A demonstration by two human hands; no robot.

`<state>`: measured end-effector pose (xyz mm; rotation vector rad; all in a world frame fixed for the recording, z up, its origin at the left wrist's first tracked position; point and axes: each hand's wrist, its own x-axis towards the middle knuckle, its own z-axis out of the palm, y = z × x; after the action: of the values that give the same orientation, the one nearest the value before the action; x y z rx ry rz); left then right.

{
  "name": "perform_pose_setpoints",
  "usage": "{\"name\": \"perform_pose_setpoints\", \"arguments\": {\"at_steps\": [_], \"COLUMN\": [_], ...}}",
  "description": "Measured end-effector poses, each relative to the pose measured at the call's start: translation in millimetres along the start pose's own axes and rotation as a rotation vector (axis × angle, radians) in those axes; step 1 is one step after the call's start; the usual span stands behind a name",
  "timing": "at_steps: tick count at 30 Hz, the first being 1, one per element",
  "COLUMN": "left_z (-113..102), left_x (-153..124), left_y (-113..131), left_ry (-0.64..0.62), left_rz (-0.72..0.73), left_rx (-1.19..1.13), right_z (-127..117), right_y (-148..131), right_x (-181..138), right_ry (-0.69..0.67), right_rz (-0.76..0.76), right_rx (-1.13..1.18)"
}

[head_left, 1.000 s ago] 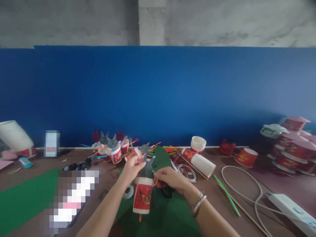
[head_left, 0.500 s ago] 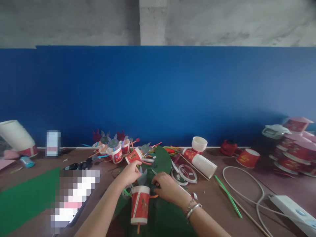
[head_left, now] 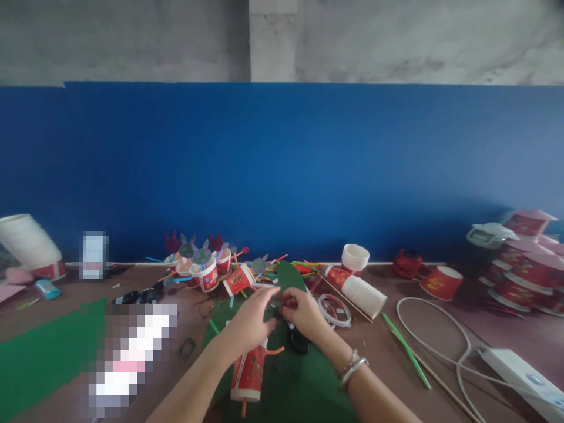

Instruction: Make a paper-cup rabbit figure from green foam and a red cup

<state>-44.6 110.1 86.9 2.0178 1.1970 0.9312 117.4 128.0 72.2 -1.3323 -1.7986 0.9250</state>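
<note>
My left hand (head_left: 254, 314) hovers over the top of a red paper cup (head_left: 249, 373), its fingers stretched out and the thumb apart. It covers the cup's rim. The cup stands on a dark green sheet (head_left: 304, 385), with an orange strip (head_left: 275, 351) sticking out at its right side and another below. Close by, my right hand (head_left: 302, 311) has its fingers curled together; whatever they pinch, if anything, cannot be made out. Beneath that hand lie black-handled scissors (head_left: 298, 341), their blades mostly hidden.
Decorated paper cups (head_left: 205, 276) crowd the back left. Tape rolls (head_left: 335, 310), stacked cups (head_left: 363, 294) and green strips (head_left: 408, 349) are to the right. A white power strip (head_left: 522, 376) trails a cable (head_left: 440, 349). A bright green sheet (head_left: 53, 352) lies at left.
My left hand has left the grey ear-shaped piece and come right, over the cup. My right hand has risen slightly with its fingers curled; the black scissor handles now show below it.
</note>
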Motion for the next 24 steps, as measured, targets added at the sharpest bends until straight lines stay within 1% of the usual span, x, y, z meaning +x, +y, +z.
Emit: {"name": "perform_pose_setpoints", "arguments": {"at_steps": [1, 4, 6, 7, 9, 10, 11, 12, 13, 15, 17, 18, 20, 22, 24], "left_z": [3, 11, 15, 17, 19, 19, 19, 18, 17, 14, 12, 11, 12, 14, 17], "left_x": [-2, -4, -3, -2, 0, 2, 3, 4, 4, 5, 5, 5, 6, 6, 6], "left_y": [5, 13, 14, 14, 13, 13, 13, 13, 14, 15, 16, 16, 15, 12, 10], "left_ry": [-0.022, -0.007, 0.014, 0.021, 0.027, 0.029, 0.035, 0.048, 0.067, 0.115, 0.160, 0.172, 0.170, 0.150, 0.139], "left_rz": [0.002, -0.007, -0.012, -0.033, -0.148, -0.228, -0.308, -0.380, -0.440, -0.540, -0.624, -0.642, -0.601, -0.511, -0.426], "left_rx": [-0.007, -0.013, -0.025, -0.058, -0.226, -0.358, -0.510, -0.667, -0.815, -1.052, -1.202, -1.240, -1.231, -1.112, -0.938], "right_z": [-2, -10, -17, -23, -37, -44, -51, -58, -63, -69, -70, -70, -69, -66, -63], "right_y": [-3, -9, -13, -14, -14, -12, -9, -4, 1, 12, 20, 22, 21, 14, 4], "right_x": [0, -1, -1, -1, -1, -1, -1, -1, -2, -2, -2, -1, 0, 0, -1], "right_ry": [0.008, -0.004, -0.029, -0.040, -0.029, -0.003, 0.030, 0.039, 0.023, -0.008, -0.039, -0.050, -0.062, -0.058, -0.037], "right_rz": [0.013, 0.020, 0.014, 0.015, 0.020, 0.026, 0.035, 0.101, 0.197, 0.289, 0.307, 0.299, 0.275, 0.244, 0.184], "right_rx": [0.080, 0.226, 0.215, 0.175, 0.004, -0.143, -0.344, -0.580, -0.791, -0.918, -0.946, -0.954, -0.958, -0.953, -0.921]}}
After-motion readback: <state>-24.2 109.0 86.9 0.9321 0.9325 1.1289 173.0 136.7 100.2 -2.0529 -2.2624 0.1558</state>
